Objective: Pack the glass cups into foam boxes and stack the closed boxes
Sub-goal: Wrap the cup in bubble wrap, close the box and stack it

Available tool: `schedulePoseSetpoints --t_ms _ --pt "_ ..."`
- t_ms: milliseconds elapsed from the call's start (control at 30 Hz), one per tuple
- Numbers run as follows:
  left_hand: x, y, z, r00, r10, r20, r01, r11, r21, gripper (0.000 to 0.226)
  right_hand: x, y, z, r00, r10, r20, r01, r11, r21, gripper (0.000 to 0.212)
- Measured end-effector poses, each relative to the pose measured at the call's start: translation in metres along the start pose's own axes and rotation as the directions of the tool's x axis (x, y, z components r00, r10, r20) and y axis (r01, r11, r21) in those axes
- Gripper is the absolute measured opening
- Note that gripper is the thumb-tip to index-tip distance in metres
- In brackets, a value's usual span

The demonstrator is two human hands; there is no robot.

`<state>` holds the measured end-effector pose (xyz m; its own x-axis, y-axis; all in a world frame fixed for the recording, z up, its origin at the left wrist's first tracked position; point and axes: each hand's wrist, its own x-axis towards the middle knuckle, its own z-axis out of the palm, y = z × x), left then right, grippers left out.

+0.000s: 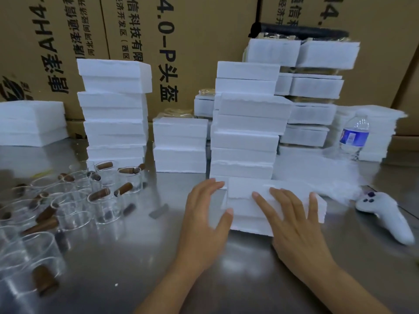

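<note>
We note one closed foam box (pixel 242 189) on the steel surface (pixel 136 257) at front centre. It is white, rectangular and grainy, with a ragged seam between lid and base. The right grip (pixel 294 227), a bare hand, rests flat on the lid with fingers spread, clasping nothing. The left grip (pixel 204 218) touches the box's left end with fingers extended. Glass cups (pixel 74 200), clear cylinders bearing brown cylindrical pieces, stand well left. Stacked closed boxes (pixel 247 141) rise just behind.
</note>
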<state>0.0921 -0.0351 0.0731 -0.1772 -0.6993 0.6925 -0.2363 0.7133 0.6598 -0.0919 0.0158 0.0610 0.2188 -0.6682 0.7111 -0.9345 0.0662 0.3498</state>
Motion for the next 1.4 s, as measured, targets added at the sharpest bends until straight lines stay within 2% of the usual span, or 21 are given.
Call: schedulePoseSetpoints --t_ms 67,167,300,400,467,533,600,667,700,733,800,867,933,1033,1200,1267,1333,1400 --pt "-0.003 0.001 0.003 0.987 0.138 0.079 -0.146 0.983 0.112 0.053 -0.001 -0.001 0.0 0.999 -0.039 -0.026 0.039 0.999 0.015 0.11" --pt "-0.007 0.0 0.008 0.949 0.274 0.156 -0.306 0.92 0.246 0.056 0.0 -0.004 -0.002 0.995 -0.086 -0.055 0.089 0.995 0.049 0.106" --pt "-0.005 -0.004 0.007 0.95 0.271 0.156 -0.31 0.881 0.356 0.071 0.001 0.001 -0.008 0.99 -0.142 -0.026 0.144 0.976 0.16 0.107" --pt "-0.006 -0.007 0.003 0.947 0.286 0.146 -0.321 0.829 0.457 0.068 0.001 0.009 -0.012 0.986 -0.155 -0.069 0.166 0.961 0.219 0.099" --pt "-0.006 -0.008 0.003 0.935 0.325 0.138 -0.348 0.783 0.516 0.061 0.0 0.01 -0.014 0.983 -0.1 -0.156 0.14 0.952 0.272 0.084" --pt "-0.005 -0.009 0.004 0.931 0.352 0.097 -0.345 0.763 0.547 0.055 0.002 0.009 -0.016 0.97 0.021 -0.244 0.069 0.932 0.355 0.072" --pt "-0.003 -0.007 0.003 0.964 0.265 -0.011 -0.226 0.843 0.487 0.049 0.005 0.007 -0.017 0.936 0.166 -0.31 -0.008 0.891 0.453 0.064" --pt "-0.001 -0.006 0.001 0.984 0.049 -0.169 0.006 0.95 0.313 0.047 0.005 0.006 -0.017 0.92 0.255 -0.298 -0.071 0.855 0.513 0.062" --pt "-0.001 -0.006 0.0 0.967 -0.061 -0.246 0.115 0.971 0.21 0.045 0.003 0.006 -0.016 0.931 0.266 -0.251 -0.105 0.851 0.514 0.063" --pt "-0.001 -0.007 -0.001 0.933 -0.179 -0.313 0.22 0.971 0.099 0.041 0.001 0.006 -0.014 0.949 0.265 -0.174 -0.147 0.855 0.498 0.063" --pt "0.002 -0.011 -0.005 0.819 -0.412 -0.399 0.391 0.91 -0.137 0.029 -0.002 0.01 -0.008 0.956 0.293 0.033 -0.275 0.846 0.456 0.059" --pt "0.003 -0.014 -0.008 0.7 -0.582 -0.413 0.511 0.813 -0.279 0.028 -0.003 0.016 -0.004 0.885 0.413 0.215 -0.464 0.754 0.464 0.042" --pt "0.002 -0.016 -0.011 0.613 -0.7 -0.367 0.588 0.714 -0.38 0.033 -0.002 0.023 -0.001 0.787 0.522 0.329 -0.616 0.63 0.473 0.029" --pt "0.001 -0.013 -0.012 0.528 -0.818 -0.229 0.682 0.569 -0.459 0.039 -0.002 0.033 0.002 0.676 0.57 0.467 -0.737 0.524 0.426 0.027" --pt "-0.002 -0.006 -0.01 0.501 -0.866 0.009 0.742 0.424 -0.519 0.036 -0.005 0.051 0.004 0.509 0.58 0.636 -0.857 0.276 0.434 0.037" --pt "-0.004 -0.002 -0.012 0.484 -0.868 0.113 0.797 0.384 -0.466 0.029 -0.008 0.055 0.005 0.467 0.59 0.658 -0.876 0.209 0.434 0.043" --pt "-0.005 -0.001 -0.015 0.47 -0.867 0.163 0.842 0.384 -0.38 0.02 -0.009 0.055 0.005 0.449 0.62 0.643 -0.879 0.178 0.442 0.045" --pt "-0.005 -0.001 -0.019 0.446 -0.872 0.202 0.871 0.371 -0.321 0.025 -0.008 0.052 0.005 0.449 0.646 0.618 -0.87 0.157 0.468 0.049"
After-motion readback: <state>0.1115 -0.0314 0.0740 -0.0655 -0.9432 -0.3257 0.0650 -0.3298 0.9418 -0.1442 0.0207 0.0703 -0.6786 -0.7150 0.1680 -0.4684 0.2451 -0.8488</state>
